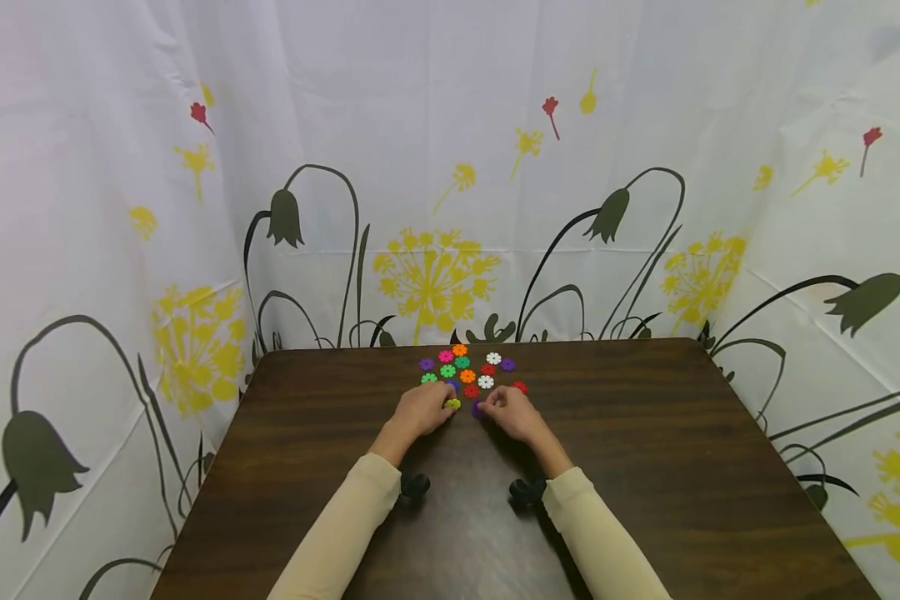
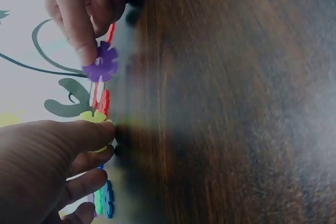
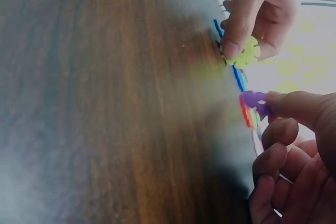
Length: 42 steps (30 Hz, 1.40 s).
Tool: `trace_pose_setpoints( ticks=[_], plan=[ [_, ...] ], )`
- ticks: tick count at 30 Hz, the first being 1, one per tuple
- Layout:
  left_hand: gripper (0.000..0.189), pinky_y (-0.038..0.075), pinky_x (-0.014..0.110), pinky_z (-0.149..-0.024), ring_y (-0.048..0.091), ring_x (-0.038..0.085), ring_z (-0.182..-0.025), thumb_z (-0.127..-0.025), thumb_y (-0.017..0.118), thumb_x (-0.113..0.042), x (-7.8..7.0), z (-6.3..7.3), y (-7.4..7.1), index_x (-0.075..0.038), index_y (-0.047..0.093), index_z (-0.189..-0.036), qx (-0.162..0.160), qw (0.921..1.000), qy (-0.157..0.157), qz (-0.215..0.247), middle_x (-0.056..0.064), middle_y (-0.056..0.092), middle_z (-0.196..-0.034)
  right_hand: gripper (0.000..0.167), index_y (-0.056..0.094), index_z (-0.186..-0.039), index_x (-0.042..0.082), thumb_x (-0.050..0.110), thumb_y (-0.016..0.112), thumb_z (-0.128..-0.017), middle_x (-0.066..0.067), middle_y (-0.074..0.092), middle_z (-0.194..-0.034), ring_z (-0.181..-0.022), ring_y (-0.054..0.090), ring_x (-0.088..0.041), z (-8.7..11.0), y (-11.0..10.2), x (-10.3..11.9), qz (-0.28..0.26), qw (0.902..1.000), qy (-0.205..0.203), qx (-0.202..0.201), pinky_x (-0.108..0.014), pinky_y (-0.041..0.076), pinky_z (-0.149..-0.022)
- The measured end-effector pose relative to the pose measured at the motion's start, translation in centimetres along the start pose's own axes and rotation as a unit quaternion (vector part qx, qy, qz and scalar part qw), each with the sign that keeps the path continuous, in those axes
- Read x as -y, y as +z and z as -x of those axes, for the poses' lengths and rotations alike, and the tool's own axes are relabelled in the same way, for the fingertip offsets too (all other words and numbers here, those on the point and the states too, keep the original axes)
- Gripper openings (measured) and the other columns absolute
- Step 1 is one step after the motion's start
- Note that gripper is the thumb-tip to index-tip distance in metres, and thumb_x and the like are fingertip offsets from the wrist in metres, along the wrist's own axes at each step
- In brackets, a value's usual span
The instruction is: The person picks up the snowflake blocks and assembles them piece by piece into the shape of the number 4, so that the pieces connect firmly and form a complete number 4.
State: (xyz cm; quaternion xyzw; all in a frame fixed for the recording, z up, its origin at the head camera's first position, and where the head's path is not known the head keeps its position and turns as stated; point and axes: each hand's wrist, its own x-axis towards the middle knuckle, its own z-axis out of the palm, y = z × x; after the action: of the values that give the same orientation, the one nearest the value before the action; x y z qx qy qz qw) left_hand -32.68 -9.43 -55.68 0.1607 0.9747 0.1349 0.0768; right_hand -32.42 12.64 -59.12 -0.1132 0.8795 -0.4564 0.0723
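Observation:
Between thumb and fingers my left hand (image 1: 425, 406) pinches a yellow notched plastic disc (image 3: 248, 54), flower-shaped with slots round its rim. My right hand (image 1: 513, 412) pinches a purple disc (image 2: 103, 62) of the same kind, held upright in the left wrist view. The two discs are a small distance apart, facing each other above the table. Just beyond the hands lie more such discs, among them an orange disc (image 1: 468, 377), a white disc (image 1: 486, 382) and a red disc (image 1: 471, 391). A blue disc is partly hidden behind my left hand.
The dark wooden table (image 1: 330, 500) carries several further discs near its back edge, including a pink disc (image 1: 446, 356), a green disc (image 1: 447, 371) and a purple disc (image 1: 427, 364). A white flower-patterned curtain (image 1: 450, 125) hangs behind and at both sides.

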Motion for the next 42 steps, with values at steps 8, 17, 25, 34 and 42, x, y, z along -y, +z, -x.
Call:
trace_pose_setpoints(
  ticks=[8,17,25,34,42],
  plan=[
    [0.019,0.059,0.043,-0.084,0.063,0.017,-0.086,-0.104,0.073,-0.032,-0.3,0.4,-0.2,-0.016,0.076,-0.115,-0.009,0.9997,-0.022,0.009,0.000,0.074,-0.105,0.025,0.071,-0.100,0.007,0.030,0.067,-0.108,0.000,0.060,-0.070,-0.061,0.053,-0.014,0.5,-0.3,0.5,-0.045,0.9989,0.011,-0.007,-0.029,0.043,-0.057],
    [0.022,0.058,0.056,-0.090,0.073,0.030,-0.098,-0.107,0.068,-0.033,-0.2,1.3,-1.8,-0.017,0.072,-0.122,-0.039,0.9963,-0.073,0.024,0.005,0.077,-0.116,0.029,0.068,-0.098,0.003,0.028,0.059,-0.112,0.001,0.055,-0.068,-0.060,0.050,-0.015,-0.2,-0.3,1.3,-0.103,0.9938,-0.032,-0.027,-0.030,0.044,-0.060],
    [0.030,0.055,0.049,-0.074,0.070,0.031,-0.086,-0.110,0.062,-0.033,-1.7,1.9,-1.2,-0.019,0.067,-0.136,-0.099,0.9887,-0.073,0.086,0.008,0.078,-0.118,0.033,0.067,-0.102,-0.006,0.024,0.060,-0.111,-0.002,0.056,-0.069,-0.062,0.049,-0.017,0.9,-1.7,2.4,-0.143,0.9883,-0.012,-0.053,-0.029,0.040,-0.060],
    [0.024,0.052,0.045,-0.068,0.071,0.029,-0.082,-0.108,0.064,-0.034,-2.6,1.8,-2.3,-0.021,0.071,-0.127,-0.150,0.9791,-0.054,0.126,0.003,0.077,-0.104,0.037,0.067,-0.100,-0.004,0.030,0.059,-0.112,-0.001,0.056,-0.070,-0.065,0.049,-0.018,0.8,-2.9,4.4,-0.146,0.9865,-0.028,-0.069,-0.029,0.041,-0.061],
    [0.018,0.050,0.050,-0.078,0.069,0.023,-0.088,-0.108,0.063,-0.036,-2.7,2.4,-2.9,-0.021,0.072,-0.114,-0.155,0.9647,-0.036,0.210,0.000,0.074,-0.100,0.040,0.065,-0.098,-0.004,0.033,0.060,-0.112,-0.002,0.057,-0.071,-0.065,0.049,-0.017,1.4,-3.0,5.0,-0.157,0.9839,-0.049,-0.071,-0.027,0.042,-0.060]
  ],
)
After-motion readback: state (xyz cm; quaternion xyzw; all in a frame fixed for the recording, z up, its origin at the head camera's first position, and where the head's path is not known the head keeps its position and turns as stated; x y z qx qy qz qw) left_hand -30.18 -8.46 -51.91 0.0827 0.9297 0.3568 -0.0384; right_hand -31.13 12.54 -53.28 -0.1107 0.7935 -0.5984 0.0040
